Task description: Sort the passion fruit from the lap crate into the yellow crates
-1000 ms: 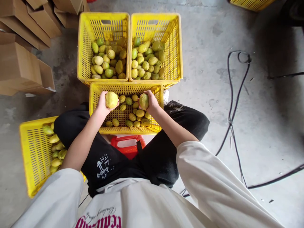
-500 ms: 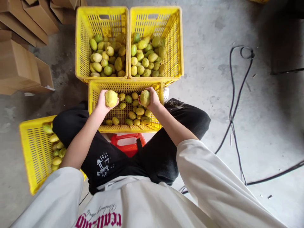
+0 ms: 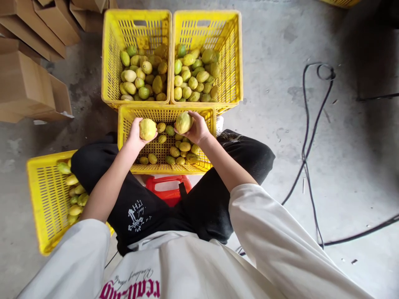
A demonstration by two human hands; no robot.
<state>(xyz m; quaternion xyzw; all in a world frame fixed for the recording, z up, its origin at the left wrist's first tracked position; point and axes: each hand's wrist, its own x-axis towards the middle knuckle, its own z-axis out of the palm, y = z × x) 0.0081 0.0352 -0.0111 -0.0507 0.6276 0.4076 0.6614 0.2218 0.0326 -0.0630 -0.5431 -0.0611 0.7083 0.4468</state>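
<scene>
Over the near yellow crate, my left hand is closed around a round pale-yellow fruit, thumb along its side. A greener, oval yellow-green fruit is gripped in my right hand, its ribbed side tilted up. The two fruits are held apart at about the same height. Below them, several smaller yellow-green fruits lie on the slatted bottom of the crate, mostly toward its right side. My hands and the held fruits hide part of the inside.
Two yellow crates stand side by side beyond, the left crate and the right crate, both holding similar fruit. Another tilted crate with fruit is by my left leg. Cardboard boxes are upper left; a black cable lies right.
My right hand has moved slightly left and up and turned its fruit, which now shows a lighter, ribbed side. My left hand still holds its fruit in nearly the same place.
</scene>
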